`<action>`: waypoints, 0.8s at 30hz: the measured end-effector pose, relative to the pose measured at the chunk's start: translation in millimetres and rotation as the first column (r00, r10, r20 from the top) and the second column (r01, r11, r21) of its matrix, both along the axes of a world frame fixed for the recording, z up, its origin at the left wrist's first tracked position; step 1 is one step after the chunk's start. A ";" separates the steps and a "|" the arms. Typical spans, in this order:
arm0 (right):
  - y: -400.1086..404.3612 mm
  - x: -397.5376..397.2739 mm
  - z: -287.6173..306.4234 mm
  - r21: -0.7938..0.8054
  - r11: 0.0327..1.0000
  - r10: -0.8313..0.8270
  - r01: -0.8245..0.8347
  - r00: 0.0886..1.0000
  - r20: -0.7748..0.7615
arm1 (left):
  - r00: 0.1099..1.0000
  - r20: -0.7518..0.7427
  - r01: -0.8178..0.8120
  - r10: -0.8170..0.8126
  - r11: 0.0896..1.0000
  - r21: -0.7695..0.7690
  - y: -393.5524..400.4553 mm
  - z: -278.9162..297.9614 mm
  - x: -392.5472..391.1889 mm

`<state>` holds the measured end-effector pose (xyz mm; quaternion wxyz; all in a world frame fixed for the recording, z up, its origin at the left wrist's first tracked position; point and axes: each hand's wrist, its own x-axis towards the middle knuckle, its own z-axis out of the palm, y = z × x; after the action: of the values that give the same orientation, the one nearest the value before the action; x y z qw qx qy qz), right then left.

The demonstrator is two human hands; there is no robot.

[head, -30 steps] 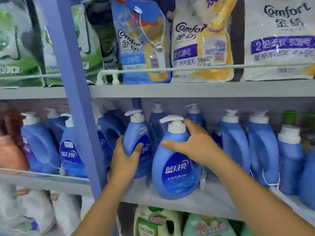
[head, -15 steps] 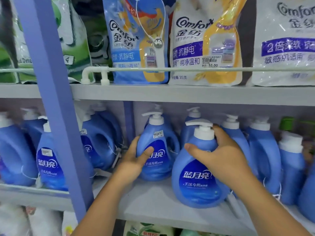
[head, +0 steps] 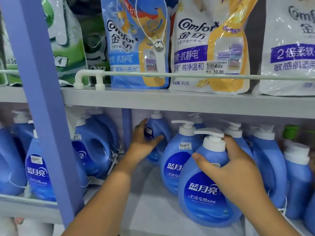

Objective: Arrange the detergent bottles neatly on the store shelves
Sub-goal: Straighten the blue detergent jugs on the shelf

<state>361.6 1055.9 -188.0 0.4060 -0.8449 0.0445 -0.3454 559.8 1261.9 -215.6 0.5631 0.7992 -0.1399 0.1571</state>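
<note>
I see my right hand point(head: 237, 169) in the lower right of the frame, fingers and thumb curled round the neck and shoulder of the front bottle point(head: 204, 193), a blue detergent bottle with a white pump top. It stands upright near the front edge of the grey shelf point(head: 153, 215), label facing me.

My left hand point(head: 143, 143) is at the centre of the frame, reaching further back. Its fingers wrap the left side of the rear bottle point(head: 157, 133) and the thumb presses across its front, so the hand is clamped on it. This bottle sits deep on the shelf, just right of the blue back post point(head: 127, 126), and it looks slightly tilted.

Between the two held bottles stands the middle bottle point(head: 177, 160), upright, with a price sticker reading 25.00 near its shoulder. The front bottle overlaps its lower right side from my view; I cannot tell whether they touch.

More blue bottles point(head: 269, 160) line the shelf to the right. At the left of the frame, beyond the blue upright point(head: 46, 108), other bottles point(head: 95, 150) lean on the neighbouring shelf.

Across the top of the frame, softener pouches point(head: 208, 48) stand on the upper shelf behind a white rail point(head: 187, 76).
</note>
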 end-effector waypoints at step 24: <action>4.6 20.2 -8.3 0.122 0.969 0.213 -0.214 0.977 0.018 | 0.887 0.179 -0.456 0.426 0.869 0.190 -7.1 -25.1 17.1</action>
<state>381.8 1060.6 -196.3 0.4923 -0.8173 -0.0262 -0.2982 576.9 1254.8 -240.6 0.4068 0.8568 -0.0070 0.3168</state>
